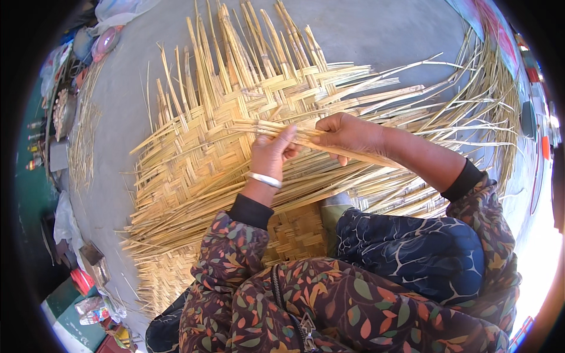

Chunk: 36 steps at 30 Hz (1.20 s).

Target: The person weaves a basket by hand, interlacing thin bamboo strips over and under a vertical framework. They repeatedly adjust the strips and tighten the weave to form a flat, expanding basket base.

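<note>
Both my hands hold a small bundle of pale split reed strips (pixel 303 139) above a partly woven mat. My left hand (pixel 272 154), with a white bangle on the wrist, pinches the bundle between thumb and fingers. Just to its right, my right hand (pixel 346 136) is closed round the same strips, whose ends stick out past both hands. Beneath lies the woven reed mat (pixel 194 156), its loose strip ends fanning out at the far edge. Many loose reeds (pixel 235 203) lie across the mat on my side of the hands.
A heap of long thin reeds (pixel 494 112) lies at the far right on the grey floor (pixel 376 29). More reed scraps (pixel 85 129) are strewn at the left. Plastic bags (pixel 67 220) and assorted household things line the left wall. My bent knee (pixel 412 247) rests close to the mat.
</note>
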Each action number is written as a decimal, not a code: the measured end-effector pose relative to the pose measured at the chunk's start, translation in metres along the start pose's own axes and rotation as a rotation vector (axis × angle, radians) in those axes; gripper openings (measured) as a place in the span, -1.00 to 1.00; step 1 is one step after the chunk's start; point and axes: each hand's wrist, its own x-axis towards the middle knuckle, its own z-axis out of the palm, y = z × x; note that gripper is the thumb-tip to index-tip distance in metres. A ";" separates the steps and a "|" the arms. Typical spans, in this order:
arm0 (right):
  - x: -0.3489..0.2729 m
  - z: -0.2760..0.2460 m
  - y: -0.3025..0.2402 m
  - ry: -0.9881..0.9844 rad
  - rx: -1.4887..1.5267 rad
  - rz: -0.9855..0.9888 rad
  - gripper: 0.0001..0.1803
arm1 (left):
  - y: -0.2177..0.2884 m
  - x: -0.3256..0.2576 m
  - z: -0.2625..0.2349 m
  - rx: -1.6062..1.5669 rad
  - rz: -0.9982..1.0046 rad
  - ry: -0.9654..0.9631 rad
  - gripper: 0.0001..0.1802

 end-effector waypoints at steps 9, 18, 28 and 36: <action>-0.003 0.003 0.003 0.060 -0.107 -0.026 -0.71 | 0.005 0.001 -0.005 0.052 0.020 0.131 -0.81; 0.005 0.005 0.010 0.089 -0.164 -0.182 -0.62 | 0.010 -0.002 -0.004 -0.085 0.014 -0.017 -0.85; 0.010 0.010 0.002 0.120 0.033 -0.255 -0.71 | 0.011 -0.012 0.014 -0.154 0.050 -0.047 -0.82; 0.008 0.008 -0.005 0.099 0.116 -0.229 -0.74 | 0.014 -0.008 0.010 -0.299 0.072 -0.165 -0.84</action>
